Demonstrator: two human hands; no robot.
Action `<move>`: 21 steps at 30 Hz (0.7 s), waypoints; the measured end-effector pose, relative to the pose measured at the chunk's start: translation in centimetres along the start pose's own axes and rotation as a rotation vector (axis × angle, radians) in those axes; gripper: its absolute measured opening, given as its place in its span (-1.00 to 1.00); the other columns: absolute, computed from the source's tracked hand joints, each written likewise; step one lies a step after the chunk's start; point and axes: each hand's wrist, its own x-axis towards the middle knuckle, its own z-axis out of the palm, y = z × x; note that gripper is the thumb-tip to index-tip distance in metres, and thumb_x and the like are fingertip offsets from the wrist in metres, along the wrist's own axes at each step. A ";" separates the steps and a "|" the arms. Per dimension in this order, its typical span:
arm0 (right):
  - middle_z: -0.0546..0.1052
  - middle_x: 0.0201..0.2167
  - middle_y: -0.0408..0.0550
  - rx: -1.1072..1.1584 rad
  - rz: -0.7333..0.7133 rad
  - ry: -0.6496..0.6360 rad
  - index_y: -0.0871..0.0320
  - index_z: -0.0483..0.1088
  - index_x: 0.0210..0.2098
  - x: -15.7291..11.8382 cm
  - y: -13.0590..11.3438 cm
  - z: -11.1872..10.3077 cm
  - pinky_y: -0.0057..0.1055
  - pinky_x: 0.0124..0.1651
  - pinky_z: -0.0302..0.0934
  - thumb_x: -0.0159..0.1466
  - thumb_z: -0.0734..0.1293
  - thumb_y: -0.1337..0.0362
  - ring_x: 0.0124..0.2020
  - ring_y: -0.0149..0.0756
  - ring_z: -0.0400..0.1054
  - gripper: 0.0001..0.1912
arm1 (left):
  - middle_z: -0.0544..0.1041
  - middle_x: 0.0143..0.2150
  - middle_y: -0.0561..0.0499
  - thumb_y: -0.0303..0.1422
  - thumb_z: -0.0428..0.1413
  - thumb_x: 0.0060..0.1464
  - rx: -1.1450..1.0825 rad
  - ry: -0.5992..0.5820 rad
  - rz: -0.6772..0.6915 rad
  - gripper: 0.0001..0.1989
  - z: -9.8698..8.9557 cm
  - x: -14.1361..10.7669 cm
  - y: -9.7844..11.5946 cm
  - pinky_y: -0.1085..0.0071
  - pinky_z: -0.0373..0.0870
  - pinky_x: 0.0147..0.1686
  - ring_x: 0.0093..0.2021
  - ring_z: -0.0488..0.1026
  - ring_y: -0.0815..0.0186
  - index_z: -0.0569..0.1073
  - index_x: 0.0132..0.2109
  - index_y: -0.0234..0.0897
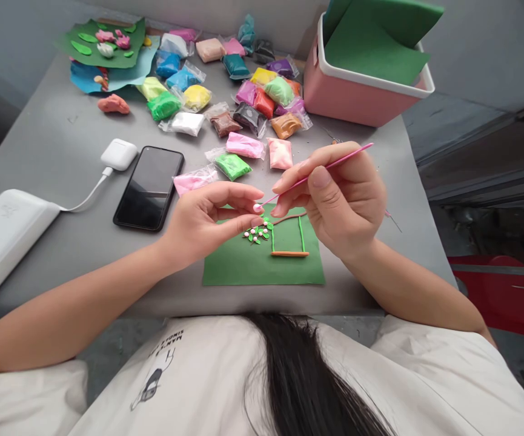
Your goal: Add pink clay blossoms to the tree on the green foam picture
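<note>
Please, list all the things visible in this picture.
Table: one, grey, centre
Clay packets: 20+, mixed, back centre
Clay lump: one, salmon, left
Decorated sheets: several, green, blue, left
Bin: one, pink, white, far right
Paper: uncounted, green, in bin
Power bank, cable, case: one each, white, left
Phone: one, black, left
Front sheet: one, green, near edge
Clay shapes: many, mixed, front sheet
Stick: one, pink, centre
Ball: one, pale, stick's tip
Thin tool: one, grey, right
Red object: one, right
Shirt: one, cream, bottom
Hair: black, bottom
Left hand, right hand: one each, bare, centre

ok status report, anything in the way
Left hand: curled about pale ball, contact unclear. Right hand: holding pink stick, tip at ball. Hands partly hide green sheet.
</note>
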 end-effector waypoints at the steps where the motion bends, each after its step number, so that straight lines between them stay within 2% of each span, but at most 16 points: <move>1: 0.67 -0.27 -0.18 -0.015 -0.004 -0.020 0.02 0.36 -0.10 0.0 0.1 0.0 -0.51 -0.45 0.52 0.53 0.30 0.01 -0.48 -0.46 0.57 -0.77 | 0.73 -0.22 -0.07 -0.23 0.51 -0.03 -0.002 0.004 -0.006 -0.63 0.0 0.0 0.1 0.38 0.73 -0.13 -0.18 0.71 0.24 0.70 -0.12 -0.34; 4: 0.67 -0.25 -0.17 -0.063 -0.017 -0.060 0.03 0.35 -0.10 -0.1 0.2 -0.1 -0.52 -0.43 0.52 0.55 0.26 0.00 -0.46 -0.48 0.58 -0.76 | 0.72 -0.23 -0.08 -0.16 0.51 -0.04 0.005 0.018 -0.015 -0.63 0.1 0.1 0.2 0.37 0.73 -0.16 -0.21 0.70 0.24 0.70 -0.20 -0.34; 6: 0.67 -0.25 -0.17 -0.071 -0.030 -0.038 0.02 0.36 -0.10 -0.1 0.1 -0.1 -0.52 -0.44 0.50 0.55 0.26 0.02 -0.46 -0.48 0.57 -0.78 | 0.72 -0.24 -0.07 -0.16 0.51 -0.03 0.005 0.030 -0.007 -0.65 0.2 0.1 0.2 0.38 0.72 -0.18 -0.23 0.70 0.26 0.70 -0.22 -0.34; 10: 0.67 -0.32 -0.17 -0.029 -0.087 0.162 -0.01 0.45 -0.13 0.3 -0.3 0.1 -0.48 -0.56 0.36 0.51 0.35 0.13 -0.54 -0.45 0.49 -0.90 | 0.71 -0.26 -0.05 -0.20 0.52 -0.03 -0.004 0.050 0.016 -0.68 0.1 0.1 0.0 0.42 0.71 -0.19 -0.25 0.69 0.30 0.69 -0.24 -0.33; 13: 0.64 -0.38 -0.14 -0.090 -0.193 0.271 -0.05 0.52 -0.18 0.7 -0.3 0.0 -0.36 -0.46 0.42 0.48 0.37 0.13 -0.48 -0.33 0.52 -0.89 | 0.70 -0.30 -0.05 -0.16 0.53 -0.07 -0.012 0.056 0.023 -0.65 0.1 0.2 0.0 0.42 0.71 -0.22 -0.27 0.69 0.29 0.68 -0.27 -0.33; 16: 0.58 -0.38 -0.12 -0.167 -0.293 0.174 -0.05 0.57 -0.06 0.8 -0.1 -0.3 -0.29 -0.31 0.47 0.50 0.32 0.24 -0.38 -0.27 0.55 -0.84 | 0.70 -0.34 -0.02 -0.19 0.57 -0.14 -0.055 0.049 0.028 -0.65 0.1 0.4 0.2 0.48 0.67 -0.29 -0.32 0.67 0.32 0.68 -0.33 -0.32; 18: 0.54 -0.38 -0.13 -0.284 -0.367 0.029 -0.04 0.55 0.02 0.8 0.1 -0.7 -0.34 -0.36 0.43 0.52 0.27 0.32 -0.43 -0.34 0.48 -0.76 | 0.70 -0.37 -0.01 -0.22 0.58 -0.17 -0.100 0.021 0.014 -0.68 0.1 0.6 0.3 0.52 0.64 -0.34 -0.36 0.65 0.36 0.70 -0.36 -0.30; 21: 0.47 -0.34 -0.15 -0.449 -0.483 -0.162 0.01 0.53 0.10 0.7 0.2 -1.1 -0.42 -0.41 0.39 0.47 0.35 0.34 -0.44 -0.42 0.40 -0.76 | 0.72 -0.39 0.01 -0.22 0.58 -0.16 -0.158 -0.029 -0.023 -0.72 -0.1 0.7 0.2 0.55 0.59 -0.37 -0.40 0.61 0.40 0.74 -0.35 -0.25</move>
